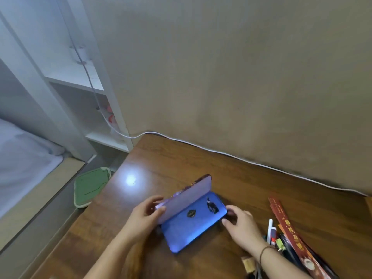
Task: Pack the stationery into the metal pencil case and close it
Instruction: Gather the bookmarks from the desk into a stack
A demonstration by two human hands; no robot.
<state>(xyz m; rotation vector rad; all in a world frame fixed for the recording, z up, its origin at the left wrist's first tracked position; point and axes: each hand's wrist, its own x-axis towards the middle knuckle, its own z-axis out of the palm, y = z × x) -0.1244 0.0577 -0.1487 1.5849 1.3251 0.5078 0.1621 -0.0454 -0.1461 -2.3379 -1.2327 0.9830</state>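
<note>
The metal pencil case is lying open in the lower middle of the frame on a dark wooden desk. Its blue tray is being shown face up, with two small dark objects resting inside toward the upper right end; what they are cannot be told. The lid is being held raised, tilted up along the tray's upper left long side, its pale inner face turned toward the camera.

The lid's near end is being pinched by the left hand, thumb on the inner face and fingers curled behind. The tray's right end is being touched by the right hand, its fingers partly curled against the rim, with nothing else held in it.

A cluster of pens and stationery and a red ruler-like strip are lying at the lower right, close beside the right wrist. Bare desk is being left open above and to the left of the case, up to a white cable running along the wall edge. The desk's left edge is falling away toward a green mat on the floor.
</note>
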